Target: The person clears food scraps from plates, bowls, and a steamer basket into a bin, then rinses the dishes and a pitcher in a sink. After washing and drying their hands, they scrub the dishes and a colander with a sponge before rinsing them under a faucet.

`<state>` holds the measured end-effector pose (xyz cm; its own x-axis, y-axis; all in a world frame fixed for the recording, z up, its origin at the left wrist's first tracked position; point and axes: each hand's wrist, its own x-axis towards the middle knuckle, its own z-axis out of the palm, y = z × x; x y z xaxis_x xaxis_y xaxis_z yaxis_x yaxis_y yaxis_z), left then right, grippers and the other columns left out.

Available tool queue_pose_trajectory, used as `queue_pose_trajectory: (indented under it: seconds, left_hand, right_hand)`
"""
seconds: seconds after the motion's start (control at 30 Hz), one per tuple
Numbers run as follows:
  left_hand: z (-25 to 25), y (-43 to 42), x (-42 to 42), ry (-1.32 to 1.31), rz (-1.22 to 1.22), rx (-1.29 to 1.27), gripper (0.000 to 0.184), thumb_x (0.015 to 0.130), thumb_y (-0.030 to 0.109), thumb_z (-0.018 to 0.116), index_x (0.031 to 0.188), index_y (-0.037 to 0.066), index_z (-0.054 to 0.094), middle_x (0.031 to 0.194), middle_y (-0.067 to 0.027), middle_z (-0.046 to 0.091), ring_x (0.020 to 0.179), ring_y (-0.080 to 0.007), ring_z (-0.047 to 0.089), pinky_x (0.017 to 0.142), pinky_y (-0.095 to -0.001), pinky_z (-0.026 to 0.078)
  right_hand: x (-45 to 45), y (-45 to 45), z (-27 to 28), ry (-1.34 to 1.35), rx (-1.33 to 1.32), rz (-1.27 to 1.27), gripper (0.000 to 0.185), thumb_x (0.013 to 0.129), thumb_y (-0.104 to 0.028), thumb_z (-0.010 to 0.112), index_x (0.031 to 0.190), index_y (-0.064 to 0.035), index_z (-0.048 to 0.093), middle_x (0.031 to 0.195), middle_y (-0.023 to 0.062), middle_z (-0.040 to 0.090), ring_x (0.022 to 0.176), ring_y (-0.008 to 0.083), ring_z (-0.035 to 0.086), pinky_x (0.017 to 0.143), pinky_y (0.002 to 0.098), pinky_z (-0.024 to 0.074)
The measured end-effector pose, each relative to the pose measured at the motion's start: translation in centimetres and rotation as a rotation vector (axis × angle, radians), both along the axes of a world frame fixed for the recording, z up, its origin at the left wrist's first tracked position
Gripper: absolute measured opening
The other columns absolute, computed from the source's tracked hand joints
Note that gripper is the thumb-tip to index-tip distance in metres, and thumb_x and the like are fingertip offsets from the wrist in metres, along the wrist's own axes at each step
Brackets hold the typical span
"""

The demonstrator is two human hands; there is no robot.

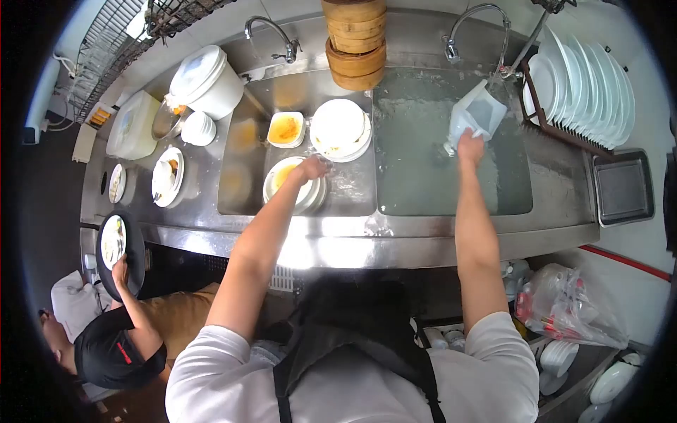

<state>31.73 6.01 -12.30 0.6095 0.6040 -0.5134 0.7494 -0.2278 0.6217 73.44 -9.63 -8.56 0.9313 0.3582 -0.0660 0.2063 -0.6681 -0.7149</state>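
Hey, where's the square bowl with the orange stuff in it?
In the head view, the square bowl sits in the left sink basin, just left of the back plate stack and beyond the left hand.

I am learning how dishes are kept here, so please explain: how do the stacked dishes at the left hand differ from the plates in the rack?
The stacked dishes by the left hand lie flat; the rack plates stand on edge. The stacked dishes show orange residue on top, while the rack plates show none. Both groups are white.
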Motion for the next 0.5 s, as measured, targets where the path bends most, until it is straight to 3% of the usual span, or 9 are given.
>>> queue_pose_trajectory:
  seconds: [0.03,0.1,0.17,0.23,0.33,0.4,0.5]
  left_hand:
    - [-0.9,-0.2,-1.5,0.017,-0.108,0.051,0.027,0.074,0.014,0.061,0.1,0.01,0.066,0.101,-0.008,0.066,0.089,-0.0243,0.062,0.079,-0.0335,0.05]
    - [-3.1,-0.3,-4.6,0.061,-0.287,0.144,0.028,0.071,0.009,0.062,0.098,0.012,0.067,0.099,-0.0058,0.066,0.09,-0.0244,0.062,0.08,-0.0333,0.051]
    - [-3.7,-0.9,-6.1,0.197,-0.327,0.177,0.027,0.07,0.007,0.061,0.096,0.012,0.067,0.097,-0.0057,0.066,0.089,-0.0251,0.063,0.081,-0.0339,0.051]
    - [-2.8,-2.2,-6.7,0.339,-0.21,0.158,0.024,0.072,0.011,0.058,0.094,0.01,0.068,0.095,-0.0079,0.066,0.088,-0.0273,0.063,0.081,-0.0352,0.05]
    - [-2.3,-4.0,-7.5,0.394,-0.017,0.147,0.027,0.075,0.021,0.054,0.093,0.007,0.069,0.097,-0.0131,0.067,0.089,-0.0313,0.064,0.083,-0.0377,0.049]
    - [-3.2,-4.7,-8.3,0.369,0.106,0.073,0.033,0.076,0.025,0.053,0.098,0.004,0.068,0.103,-0.019,0.064,0.096,-0.0329,0.062,0.087,-0.0391,0.047]
    - [-3.9,-5.7,-8.6,0.341,0.022,0.188,0.031,0.08,0.027,0.055,0.098,0.006,0.069,0.095,-0.015,0.068,0.091,-0.0283,0.064,0.083,-0.0359,0.049]
  right_hand:
    - [-0.5,-0.7,0.1,-0.066,0.014,0.058,0.068,0.08,-0.057,0.052,0.117,0.0,0.051,0.104,0.0228,0.063,0.101,0.0397,0.058,0.085,0.05,0.0439]
    - [-2.0,-3.1,2.0,-0.061,-0.286,0.227,0.065,0.083,-0.058,0.046,0.112,0.0,0.057,0.113,0.0227,0.059,0.11,0.0397,0.053,0.091,0.0518,0.0397]
    - [-3.7,-6.2,1.7,-0.381,-0.484,0.494,0.068,0.084,-0.061,0.043,0.108,-0.0007,0.06,0.122,0.0212,0.053,0.118,0.0403,0.044,0.096,0.0565,0.0323]
    - [-4.7,-8.4,2.4,-0.525,-0.721,0.639,0.067,0.086,-0.061,0.041,0.107,-0.0005,0.062,0.124,0.0186,0.05,0.123,0.0403,0.037,0.097,0.0596,0.0273]
    - [-5.6,-10.1,4.9,-0.565,-0.627,0.646,0.06,0.085,-0.053,0.048,0.107,0.0008,0.063,0.115,0.0193,0.056,0.119,0.0369,0.041,0.097,0.0584,0.0277]
    - [-6.0,-10.6,4.7,-0.672,-0.633,0.673,0.053,0.084,-0.049,0.05,0.095,-0.0001,0.067,0.111,0.0178,0.058,0.114,0.0354,0.044,0.096,0.0572,0.0281]
    - [-5.9,-11.7,3.4,-0.761,-0.667,0.743,0.046,0.083,-0.044,0.053,0.083,-0.0016,0.07,0.107,0.0172,0.059,0.111,0.0342,0.045,0.095,0.0553,0.0288]
